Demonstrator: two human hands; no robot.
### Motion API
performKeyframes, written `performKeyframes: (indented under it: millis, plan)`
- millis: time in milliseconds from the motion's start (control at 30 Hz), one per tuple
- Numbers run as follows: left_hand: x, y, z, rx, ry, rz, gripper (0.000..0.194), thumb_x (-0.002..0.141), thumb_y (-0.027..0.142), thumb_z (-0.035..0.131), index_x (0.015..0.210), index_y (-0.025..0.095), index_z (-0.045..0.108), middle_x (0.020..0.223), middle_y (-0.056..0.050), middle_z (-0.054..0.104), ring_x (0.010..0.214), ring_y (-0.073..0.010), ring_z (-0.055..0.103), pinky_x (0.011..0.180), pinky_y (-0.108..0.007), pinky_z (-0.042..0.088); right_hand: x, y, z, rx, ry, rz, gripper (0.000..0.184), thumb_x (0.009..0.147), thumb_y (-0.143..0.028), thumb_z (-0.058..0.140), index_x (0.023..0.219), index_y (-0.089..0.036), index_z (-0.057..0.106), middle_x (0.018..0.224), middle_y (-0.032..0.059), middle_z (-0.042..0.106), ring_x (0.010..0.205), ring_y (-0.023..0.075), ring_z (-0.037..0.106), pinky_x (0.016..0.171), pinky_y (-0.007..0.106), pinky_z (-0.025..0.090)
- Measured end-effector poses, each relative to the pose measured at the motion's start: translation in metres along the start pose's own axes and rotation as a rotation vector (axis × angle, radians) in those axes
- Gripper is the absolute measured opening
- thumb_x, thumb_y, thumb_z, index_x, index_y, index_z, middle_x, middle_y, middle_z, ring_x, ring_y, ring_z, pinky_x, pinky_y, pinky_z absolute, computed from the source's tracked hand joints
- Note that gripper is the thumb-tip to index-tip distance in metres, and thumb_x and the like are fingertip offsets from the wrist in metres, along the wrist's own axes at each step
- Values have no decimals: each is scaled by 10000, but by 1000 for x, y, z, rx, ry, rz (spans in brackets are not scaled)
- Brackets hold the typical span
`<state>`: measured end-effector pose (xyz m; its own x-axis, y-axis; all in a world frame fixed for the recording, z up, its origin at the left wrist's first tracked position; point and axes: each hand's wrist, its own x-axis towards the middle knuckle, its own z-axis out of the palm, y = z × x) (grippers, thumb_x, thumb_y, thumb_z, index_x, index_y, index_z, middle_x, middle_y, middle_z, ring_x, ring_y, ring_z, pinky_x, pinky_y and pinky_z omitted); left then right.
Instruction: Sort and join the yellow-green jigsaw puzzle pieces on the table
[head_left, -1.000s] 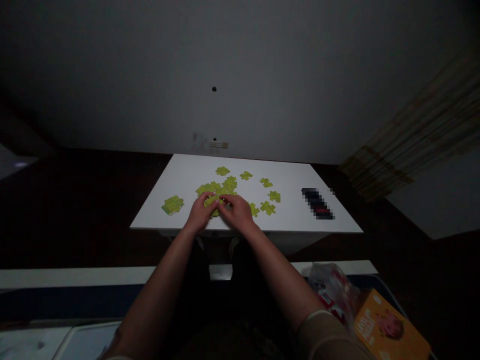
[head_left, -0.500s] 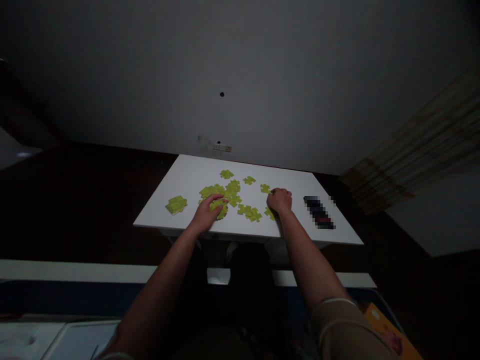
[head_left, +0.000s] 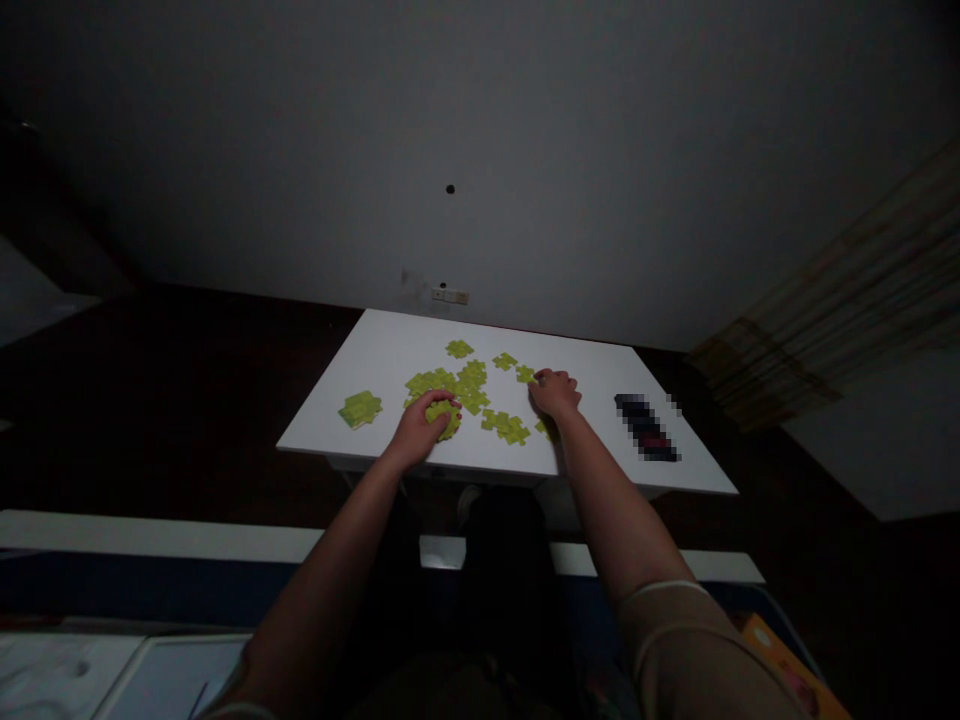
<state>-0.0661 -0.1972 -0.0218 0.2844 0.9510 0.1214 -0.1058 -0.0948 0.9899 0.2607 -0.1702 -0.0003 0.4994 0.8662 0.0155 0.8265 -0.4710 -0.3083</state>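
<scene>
Yellow-green jigsaw puzzle pieces are spread over a white table. My left hand (head_left: 417, 436) is closed around a small stack of puzzle pieces (head_left: 444, 416), close to the table's near edge. Just behind it lies the main heap of pieces (head_left: 433, 382). My right hand (head_left: 556, 392) has its fingertips pinched at the edge of one puzzle piece (head_left: 525, 374), low over the tabletop. Partly covered by the right wrist is another puzzle piece (head_left: 545, 428). Between the hands sits a small cluster of pieces (head_left: 506, 427).
A separate pile of pieces (head_left: 360, 408) rests at the table's left. Farther back are more loose pieces (head_left: 460, 349). A dark, pixelated object (head_left: 646, 428) lies on the right side of the white table (head_left: 690, 470). A wall rises behind, with a socket strip (head_left: 450, 296).
My right hand has shifted slightly left and away from me, and the piece at its fingertips has moved left with it. My left hand keeps its stack. The view has shifted a little.
</scene>
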Motion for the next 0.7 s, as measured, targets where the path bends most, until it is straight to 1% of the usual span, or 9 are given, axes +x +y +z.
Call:
performKeyframes:
  millis: [67, 133, 200, 267, 333, 367, 500, 600, 700]
  plan:
    - [1, -1, -1, 11, 2, 10, 426, 835, 372, 792, 1220, 200, 734, 1254, -140, 814, 1076, -295, 817, 983, -511, 674, 1, 0, -1, 1, -10, -3, 460, 1038, -402, 602, 1449, -240, 731, 1590, 206, 588, 1483, 447, 523, 1186, 638, 465]
    - [1, -2, -1, 21, 0, 10, 419, 839, 365, 791, 1222, 204, 736, 1259, -139, 814, 1068, -286, 817, 999, -512, 669, 2, -2, -2, -1, -19, -6, 477, 1039, -420, 593, 1441, -203, 732, 1574, 222, 604, 1472, 450, 538, 1186, 631, 468]
    - [2, -1, -1, 30, -4, 2, 413, 838, 359, 793, 1219, 211, 736, 1256, -135, 815, 1064, -279, 816, 992, -501, 671, 2, -6, -2, -2, -20, -4, 586, 1061, -546, 557, 1448, -137, 719, 1557, 268, 609, 1459, 475, 543, 1181, 648, 465]
    - [2, 0, -1, 19, -10, -11, 421, 830, 368, 798, 1215, 211, 732, 1247, -134, 815, 1063, -281, 817, 970, -493, 677, 1, -13, -1, -16, -1, 5, 776, 1050, -698, 529, 1466, -64, 690, 1550, 321, 599, 1449, 508, 541, 1181, 667, 454]
    - [1, 2, -1, 4, -11, -18, 438, 817, 389, 805, 1208, 206, 727, 1235, -133, 815, 1058, -290, 817, 959, -499, 681, -2, -21, 2, -39, 33, 7, 861, 1018, -742, 575, 1485, -24, 659, 1553, 352, 584, 1445, 523, 541, 1189, 666, 443]
    - [0, 4, -1, 9, -6, -15, 441, 812, 395, 805, 1203, 205, 728, 1231, -132, 815, 1058, -294, 816, 965, -505, 680, -3, -25, 4, -46, 48, 4, 836, 1017, -708, 603, 1490, -21, 650, 1553, 354, 584, 1443, 520, 544, 1192, 658, 440]
    - [-2, 8, 0, 86, 21, 15, 394, 823, 378, 780, 1180, 215, 749, 1235, -121, 819, 1096, -300, 807, 1034, -524, 661, -6, -33, 10, -20, 59, -7, 589, 1048, -470, 617, 1471, -63, 667, 1540, 330, 608, 1445, 483, 560, 1186, 613, 455]
    - [-2, 8, -1, 86, 7, 13, 395, 837, 388, 778, 1192, 217, 746, 1247, -127, 817, 1104, -307, 808, 1040, -535, 659, -7, -28, 10, 16, 42, -21, 465, 1029, -359, 634, 1406, -99, 714, 1508, 303, 642, 1425, 452, 584, 1159, 563, 485]
    - [-1, 6, -1, 50, -5, -5, 430, 830, 417, 799, 1202, 210, 733, 1254, -135, 815, 1038, -304, 819, 990, -542, 677, -11, -18, 6, 55, 41, -32, 393, 1009, -322, 659, 1353, -146, 734, 1447, 251, 697, 1390, 420, 607, 1146, 524, 496]
